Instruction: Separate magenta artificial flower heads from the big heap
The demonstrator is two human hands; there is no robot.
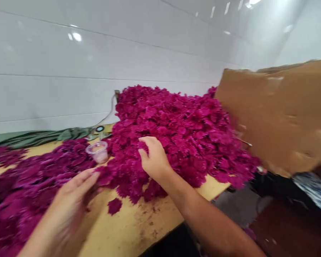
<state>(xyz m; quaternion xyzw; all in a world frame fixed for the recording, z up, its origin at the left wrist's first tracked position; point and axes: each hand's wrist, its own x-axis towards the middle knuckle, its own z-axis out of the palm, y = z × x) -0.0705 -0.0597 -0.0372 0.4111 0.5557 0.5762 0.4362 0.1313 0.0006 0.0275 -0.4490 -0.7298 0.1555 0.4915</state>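
Note:
A large heap of magenta flower heads (176,132) lies on a yellowish table (128,228) against a white tiled wall. My right hand (154,157) rests on the near left slope of the heap, fingers curled into the blooms. My left hand (76,189), blurred, reaches forward with its fingers stretched out. Its fingertips touch a magenta flower head (103,175) at the heap's lower edge. A flatter spread of magenta flowers (29,185) covers the table on the left. One loose flower head (114,205) lies alone on the bare tabletop.
A small clear plastic cup (97,151) stands between the two flower masses. A green cloth (42,136) and a cable run along the wall. A brown cardboard box (278,114) rises at the right. The table's front edge (203,200) drops to a dark floor area.

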